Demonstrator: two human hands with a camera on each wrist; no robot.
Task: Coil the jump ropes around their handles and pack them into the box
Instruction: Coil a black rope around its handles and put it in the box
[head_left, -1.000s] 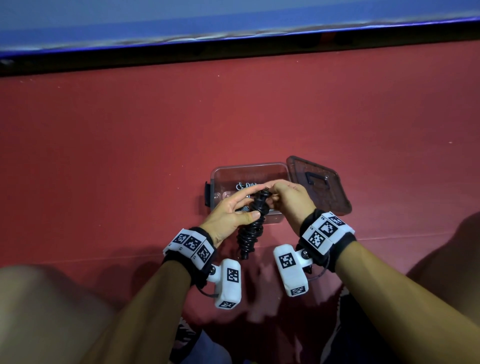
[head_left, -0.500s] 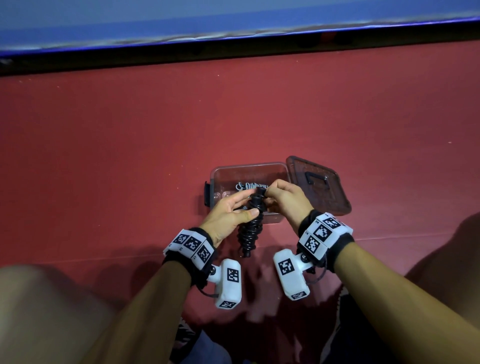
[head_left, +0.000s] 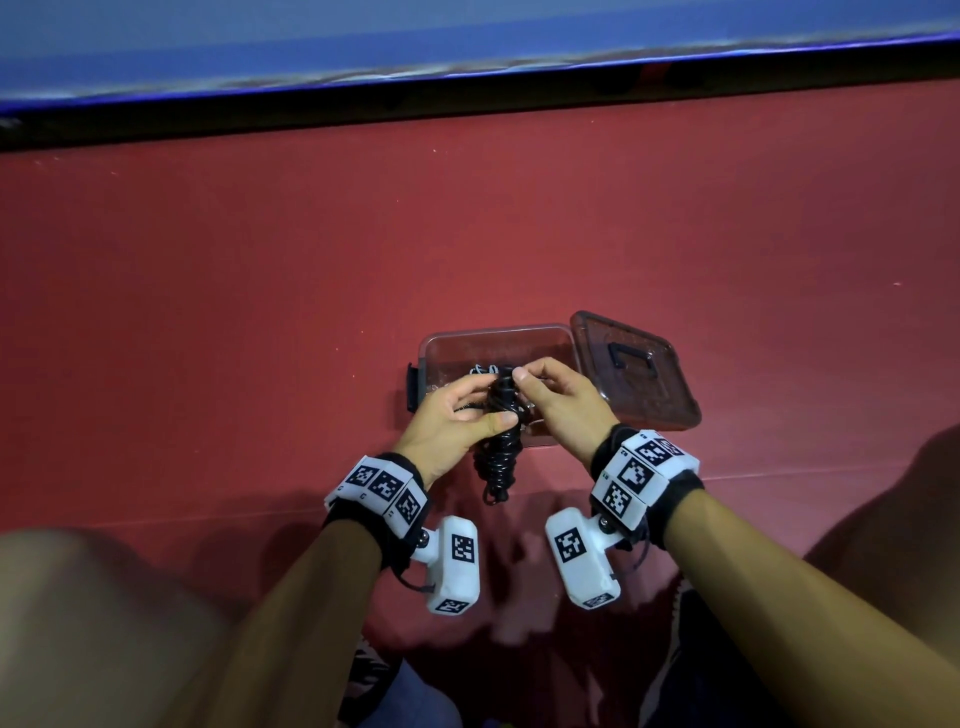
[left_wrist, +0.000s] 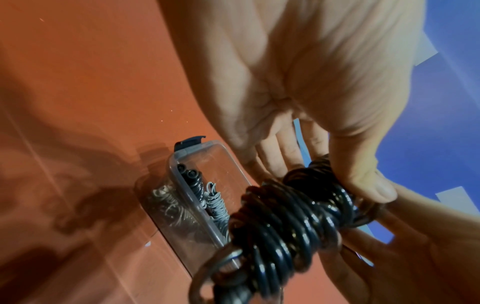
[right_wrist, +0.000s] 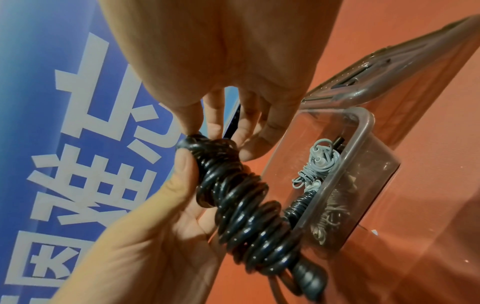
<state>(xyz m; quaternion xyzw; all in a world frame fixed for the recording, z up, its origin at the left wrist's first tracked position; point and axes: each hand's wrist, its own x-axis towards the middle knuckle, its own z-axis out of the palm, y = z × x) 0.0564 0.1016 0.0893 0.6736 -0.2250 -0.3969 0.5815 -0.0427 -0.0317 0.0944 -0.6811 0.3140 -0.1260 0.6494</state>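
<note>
Black jump rope: we see the black jump rope at the lower centre of the head view, its cord wound in many turns round its handles, hanging upright between both hands just in front of the box; in the left wrist view the black jump rope fills the lower centre, and in the right wrist view the black jump rope runs diagonally from centre to lower right.

Left hand: we see the left hand gripping the wound bundle, its thumb pressed on the coils and the fingers behind them; the left hand sits lower left in the right wrist view.

Right hand: we see the right hand pinching the top end of the bundle with curled fingers; its fingertips meet the top coil at the centre of the right wrist view.

Box: we see the clear box open on the red floor, just above the hands.

Inside the box: we see a grey coiled rope and another black coiled rope lying in it; grey coiled rope.

Lid: we see the lid lying flat to the right of the box, touching its right edge.

Background: we see a blue banner with white characters at the left of the right wrist view.
</note>
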